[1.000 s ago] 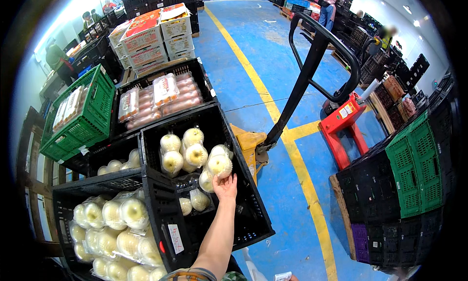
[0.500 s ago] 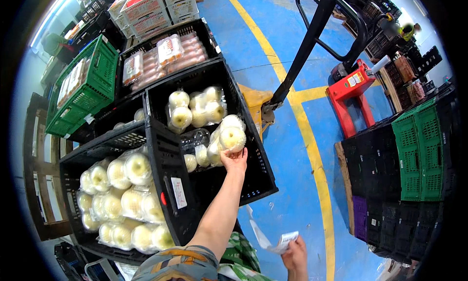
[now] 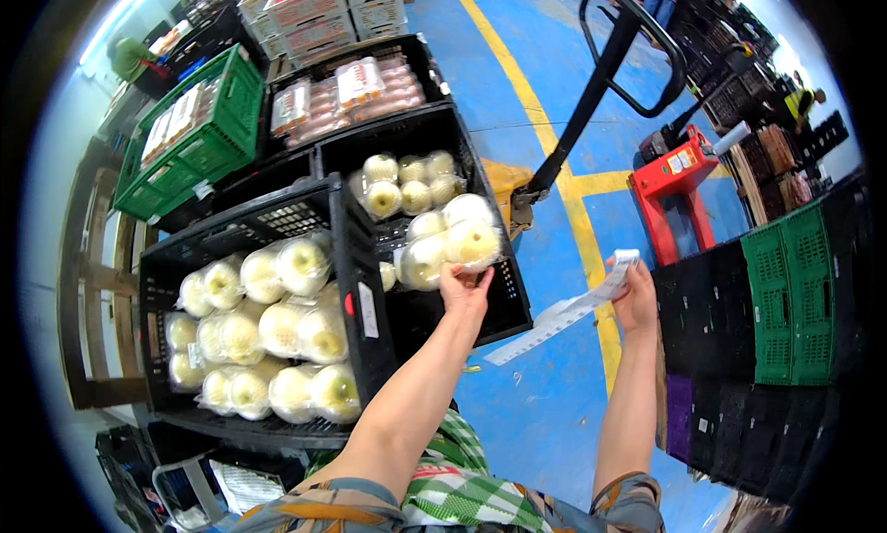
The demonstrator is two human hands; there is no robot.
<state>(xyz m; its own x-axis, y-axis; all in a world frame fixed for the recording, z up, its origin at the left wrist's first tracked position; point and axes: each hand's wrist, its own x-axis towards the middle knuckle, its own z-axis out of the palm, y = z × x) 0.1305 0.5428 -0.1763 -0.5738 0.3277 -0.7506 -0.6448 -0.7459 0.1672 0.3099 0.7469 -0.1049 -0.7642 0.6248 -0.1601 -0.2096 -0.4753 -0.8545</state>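
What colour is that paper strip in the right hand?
White; the paper strip shows best in the head view.

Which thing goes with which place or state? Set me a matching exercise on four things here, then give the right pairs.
Things
1. Left hand
2. Right hand
3. Red pallet jack
4. Purple crate

Places and states
A. Holding a white label strip
B. Low in the crate stack at the picture's right
C. Holding a clear pack of pale round fruit
D. Standing directly on the blue floor

Right pairs: 1-C, 2-A, 3-D, 4-B
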